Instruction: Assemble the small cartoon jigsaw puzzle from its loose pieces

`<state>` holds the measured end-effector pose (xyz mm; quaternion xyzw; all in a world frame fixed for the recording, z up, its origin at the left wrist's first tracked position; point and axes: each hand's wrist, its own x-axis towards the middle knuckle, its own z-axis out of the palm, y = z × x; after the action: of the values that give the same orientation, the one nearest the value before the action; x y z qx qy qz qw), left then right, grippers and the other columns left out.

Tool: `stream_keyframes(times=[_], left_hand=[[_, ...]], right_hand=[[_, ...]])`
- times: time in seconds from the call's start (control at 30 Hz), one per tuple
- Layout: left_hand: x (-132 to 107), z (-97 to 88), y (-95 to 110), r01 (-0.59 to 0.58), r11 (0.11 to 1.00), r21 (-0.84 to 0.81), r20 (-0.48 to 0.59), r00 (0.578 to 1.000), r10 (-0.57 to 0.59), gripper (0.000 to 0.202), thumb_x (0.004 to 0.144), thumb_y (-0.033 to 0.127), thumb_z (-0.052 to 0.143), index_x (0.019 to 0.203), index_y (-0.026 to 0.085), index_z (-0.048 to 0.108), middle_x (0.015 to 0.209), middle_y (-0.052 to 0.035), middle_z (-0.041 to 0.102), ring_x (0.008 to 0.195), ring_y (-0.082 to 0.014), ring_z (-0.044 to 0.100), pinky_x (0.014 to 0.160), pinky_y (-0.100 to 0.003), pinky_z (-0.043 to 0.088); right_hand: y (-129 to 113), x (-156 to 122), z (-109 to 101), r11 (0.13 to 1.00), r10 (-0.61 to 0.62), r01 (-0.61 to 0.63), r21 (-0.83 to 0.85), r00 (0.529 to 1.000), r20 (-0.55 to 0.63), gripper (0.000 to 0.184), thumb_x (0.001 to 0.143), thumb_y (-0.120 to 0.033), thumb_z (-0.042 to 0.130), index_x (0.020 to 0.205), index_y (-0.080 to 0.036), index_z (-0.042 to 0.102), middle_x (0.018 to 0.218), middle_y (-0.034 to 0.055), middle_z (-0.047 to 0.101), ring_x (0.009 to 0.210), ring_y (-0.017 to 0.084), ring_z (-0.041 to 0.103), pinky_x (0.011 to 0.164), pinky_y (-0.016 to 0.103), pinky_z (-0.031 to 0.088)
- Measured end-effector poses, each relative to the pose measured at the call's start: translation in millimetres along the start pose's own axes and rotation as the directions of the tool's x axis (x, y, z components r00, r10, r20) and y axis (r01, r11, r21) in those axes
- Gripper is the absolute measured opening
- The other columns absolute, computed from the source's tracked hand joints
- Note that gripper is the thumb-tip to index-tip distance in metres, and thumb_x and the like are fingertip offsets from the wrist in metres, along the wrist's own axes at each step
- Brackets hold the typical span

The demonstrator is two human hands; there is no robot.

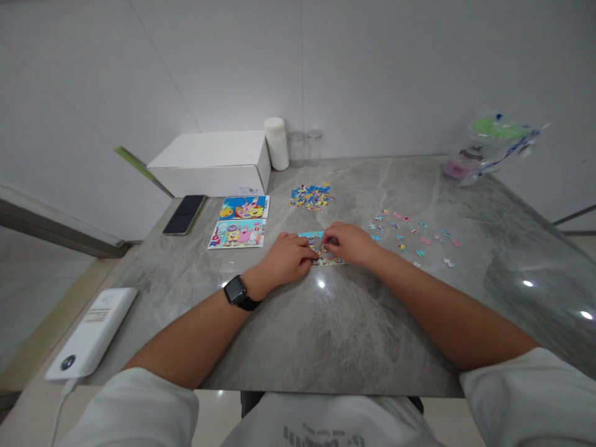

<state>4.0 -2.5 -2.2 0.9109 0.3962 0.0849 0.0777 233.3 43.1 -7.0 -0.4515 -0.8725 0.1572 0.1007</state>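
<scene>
On the grey, marbled stone-look desk [321, 335], a small, rectangular, many-coloured jigsaw [332, 259] lay near the middle, between a person's two bare hands, and the step in hand seemed to be fitting pieces into it. The left hand [285, 257] was half curled, its fingertips resting at the jigsaw's left part; whether it had hold of anything could not be told. The right hand [352, 242] was drawn nearly into a pinch over the right part, though a piece between thumb and fingers could not be made out. The next move probably called for steadying the surrounding pieces while a tab was lined up and pressed flat (the pale-blue, glossy cartoon card [237, 234] to the left might have served as a guide). The jigsaw looked light blue along its far edge and mottled with pink, yellow and white nearer the person, much of its middle hidden by fingers. Beyond it sat a heaped pile of blue and yellow puzzle bits [311, 197]; to the right, loose pink, teal and white pieces [420, 253] lay scattered singly.
</scene>
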Motion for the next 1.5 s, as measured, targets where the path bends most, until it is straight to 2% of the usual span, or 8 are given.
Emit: stream_keyframes(times=[0.23,0.3,0.47,0.63,0.93,1.07,1.23,1.5], left_hand=[[-0.1,-0.6,0.3,0.005,1.000,-0.014,0.005,1.000,-0.005,0.031,0.094,0.023,0.058,0.114,0.031,0.082,0.101,-0.0060,0.074,0.102,-0.0254,0.065,0.092,-0.043,0.042],[-0.3,-0.4,0.1,0.000,1.000,-0.013,0.003,1.000,0.000,0.032,0.094,0.023,0.058,0.114,0.031,0.082,0.102,-0.0059,0.074,0.102,-0.0255,0.065,0.092,-0.043,0.043],[-0.2,-0.4,0.4,-0.002,1.000,-0.014,0.001,1.000,0.002,0.032,0.095,0.023,0.058,0.114,0.030,0.082,0.103,-0.0062,0.075,0.101,-0.0253,0.065,0.091,-0.043,0.042],[0.6,-2.0,1.8,-0.002,1.000,-0.025,0.013,1.000,0.003,0.032,0.095,0.023,0.057,0.114,0.030,0.082,0.103,-0.0067,0.074,0.104,-0.0255,0.066,0.092,-0.043,0.043],[-0.8,-0.9,0.9,-0.012,1.000,-0.016,0.008,1.000,0.013,0.033,0.096,0.023,0.056,0.116,0.030,0.081,0.104,-0.0069,0.074,0.105,-0.0261,0.065,0.092,-0.043,0.042],[-0.6,0.1,0.4,-0.010,1.000,-0.018,0.002,1.000,0.010,0.032,0.095,0.023,0.056,0.114,0.029,0.081,0.104,-0.0066,0.074,0.105,-0.0257,0.066,0.092,-0.043,0.041],[-0.4,-0.5,0.1,-0.010,1.000,-0.019,0.007,1.000,0.010,0.031,0.095,0.022,0.056,0.113,0.029,0.081,0.104,-0.0061,0.074,0.104,-0.0256,0.066,0.093,-0.043,0.042],[0.2,1.7,-2.5,-0.019,1.000,-0.019,0.001,1.000,0.019,0.031,0.094,0.022,0.057,0.111,0.029,0.081,0.101,-0.0055,0.074,0.103,-0.0249,0.066,0.094,-0.042,0.042]], right_hand=[[-2.2,-0.1,-5.6,0.993,0.076,-0.071,0.091,0.996,-0.045,0.011,0.093,-0.020,0.067,0.099,-0.020,0.075,0.093,0.0034,0.076,0.078,0.016,0.063,0.076,0.027,0.042],[-1.7,-0.4,-7.6,0.993,0.088,-0.086,0.086,0.996,-0.021,0.011,0.092,-0.020,0.066,0.099,-0.020,0.075,0.092,0.0030,0.077,0.078,0.016,0.064,0.076,0.027,0.042],[0.5,-2.2,-7.8,0.996,0.060,-0.055,-0.073,0.996,0.071,0.009,0.091,-0.021,0.068,0.097,-0.021,0.075,0.097,0.0056,0.078,0.088,0.021,0.067,0.077,0.029,0.042],[-2.4,-4.7,-6.8,0.986,0.019,-0.005,-0.166,0.996,0.084,0.012,0.092,-0.019,0.066,0.100,-0.020,0.075,0.107,0.0095,0.076,0.097,0.023,0.068,0.080,0.030,0.042],[-6.0,-4.6,-18.7,0.998,0.033,-0.032,-0.054,0.999,0.023,0.017,0.089,-0.013,0.063,0.100,-0.020,0.074,0.099,0.0049,0.078,0.088,0.019,0.067,0.077,0.028,0.041],[-5.7,-4.3,-14.9,1.000,0.008,-0.008,0.005,0.999,0.039,0.015,0.089,-0.015,0.065,0.099,-0.020,0.074,0.093,0.0030,0.077,0.079,0.017,0.065,0.074,0.027,0.040],[-10.3,-4.1,-5.9,1.000,-0.008,0.008,0.006,1.000,0.015,0.011,0.093,-0.023,0.066,0.096,-0.020,0.076,0.094,0.0041,0.077,0.083,0.018,0.065,0.076,0.028,0.041],[-18.4,-4.3,4.5,0.998,0.025,-0.027,-0.050,0.999,-0.027,0.022,0.102,-0.032,0.062,0.098,-0.020,0.080,0.100,0.0076,0.074,0.093,0.019,0.066,0.083,0.028,0.043]])
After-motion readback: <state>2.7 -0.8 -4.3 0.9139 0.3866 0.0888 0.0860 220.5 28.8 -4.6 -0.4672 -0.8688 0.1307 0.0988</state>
